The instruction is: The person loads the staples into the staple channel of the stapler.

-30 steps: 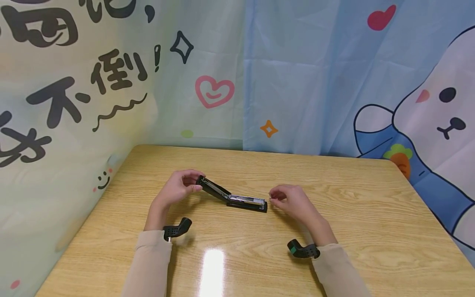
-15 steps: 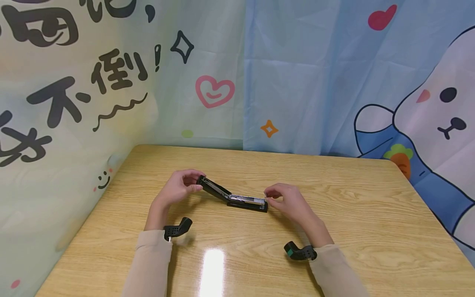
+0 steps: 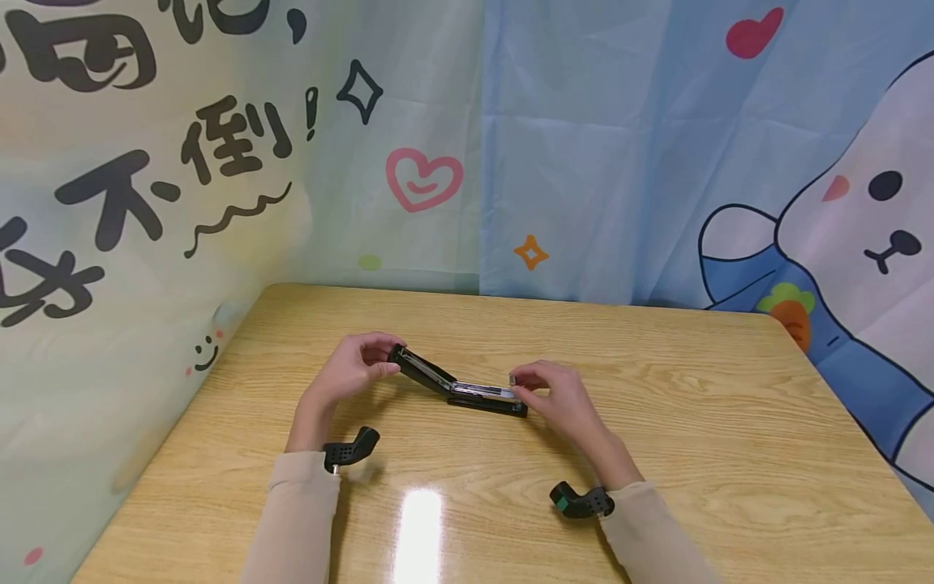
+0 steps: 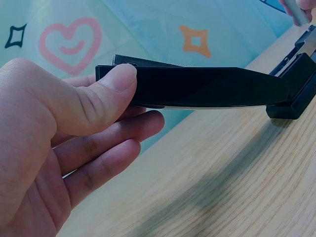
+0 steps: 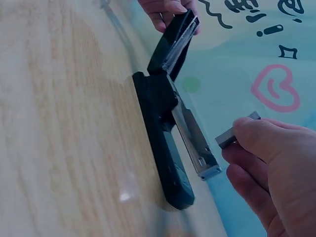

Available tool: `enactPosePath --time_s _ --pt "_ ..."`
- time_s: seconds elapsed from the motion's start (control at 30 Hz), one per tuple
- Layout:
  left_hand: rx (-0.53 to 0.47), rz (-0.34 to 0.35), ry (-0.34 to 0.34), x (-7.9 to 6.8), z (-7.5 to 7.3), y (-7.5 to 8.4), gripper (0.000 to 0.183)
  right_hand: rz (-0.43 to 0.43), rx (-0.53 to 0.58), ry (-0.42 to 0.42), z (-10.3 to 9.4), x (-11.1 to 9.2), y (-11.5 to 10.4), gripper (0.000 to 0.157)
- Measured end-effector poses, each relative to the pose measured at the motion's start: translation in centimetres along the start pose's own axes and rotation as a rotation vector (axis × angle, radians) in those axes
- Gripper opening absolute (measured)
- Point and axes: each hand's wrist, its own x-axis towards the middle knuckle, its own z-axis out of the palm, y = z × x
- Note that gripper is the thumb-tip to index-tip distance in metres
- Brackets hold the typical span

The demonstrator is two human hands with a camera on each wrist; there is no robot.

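A black stapler (image 3: 481, 401) lies on the table with its top cover swung far back and its metal staple channel (image 5: 192, 136) exposed. My left hand (image 3: 352, 367) pinches the free end of the raised cover (image 4: 197, 86) between thumb and fingers, keeping it off the table. Between the thumb and fingers of my right hand (image 3: 558, 392) is a short grey strip of staples (image 5: 238, 131). In the right wrist view that strip sits beside the front end of the channel, apart from it. The head view shows the right fingertips over the stapler's right end.
The wooden table (image 3: 715, 422) stretches around the stapler on all sides. A printed cloth backdrop (image 3: 569, 162) hangs behind and to the left of it. Each wrist wears a black camera mount (image 3: 580, 500).
My right hand has moved left, from beside the stapler's right end to above its channel, carrying the strip of staples. The left hand and raised cover have stayed in place.
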Motion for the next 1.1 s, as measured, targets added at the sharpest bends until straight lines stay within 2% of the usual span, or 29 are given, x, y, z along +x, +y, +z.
enactPosePath --time_s 0.23,0.43,0.83,1.1 --pt "0.006 0.003 0.006 0.0 0.0 0.0 0.029 0.069 0.075 0.031 0.9 -0.1 0.0 0.021" --pt "0.0 0.0 0.003 0.0 0.0 0.0 0.029 0.101 0.06 0.04 1.4 -0.1 -0.1 0.019" --pt "-0.006 -0.004 -0.001 0.0 0.1 0.2 0.03 0.054 0.014 0.062 1.8 -0.2 -0.4 0.019" --pt "-0.022 -0.001 -0.005 0.0 0.1 0.2 0.031 -0.024 -0.046 0.083 2.3 -0.2 -0.5 0.02"
